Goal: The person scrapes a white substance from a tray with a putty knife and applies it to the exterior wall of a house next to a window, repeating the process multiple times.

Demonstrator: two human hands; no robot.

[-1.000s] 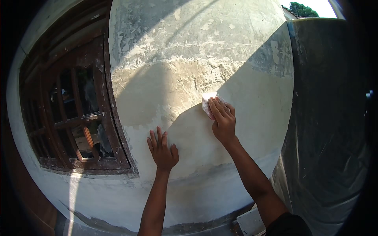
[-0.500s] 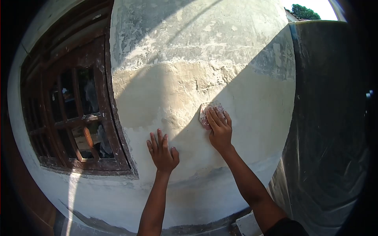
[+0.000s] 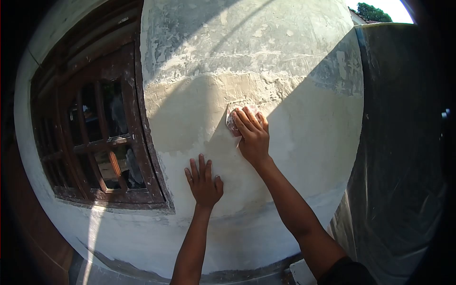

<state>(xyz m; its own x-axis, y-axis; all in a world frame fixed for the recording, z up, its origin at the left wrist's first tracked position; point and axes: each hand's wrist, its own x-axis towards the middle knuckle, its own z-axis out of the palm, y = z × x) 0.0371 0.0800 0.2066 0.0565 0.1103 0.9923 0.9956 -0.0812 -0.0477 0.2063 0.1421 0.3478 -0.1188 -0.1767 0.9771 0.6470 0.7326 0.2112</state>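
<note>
A roughly plastered wall (image 3: 304, 137) fills the middle of the view, beige and damp-looking across its centre. My right hand (image 3: 254, 137) presses a flat reddish pad (image 3: 232, 124), smeared with pale plaster, against it, just under a ridge of lumpy plaster (image 3: 278, 88). The fingers lie over the pad's face and hide much of it. Lower and to the left, my left hand (image 3: 205, 183) rests palm-down on the wall with its fingers spread, holding nothing.
A brown wooden window (image 3: 128, 142) with dark glass panes is set in the wall at left. On the right, a dark grey wall (image 3: 403, 128) stands alongside. Grey floor tiles (image 3: 118, 275) show at the bottom, and a tree (image 3: 373, 12) at the top right.
My right hand has slid the reddish pad up and left across the wall, towards the lumpy ridge. My left hand stays on the wall. The view has shifted slightly.
</note>
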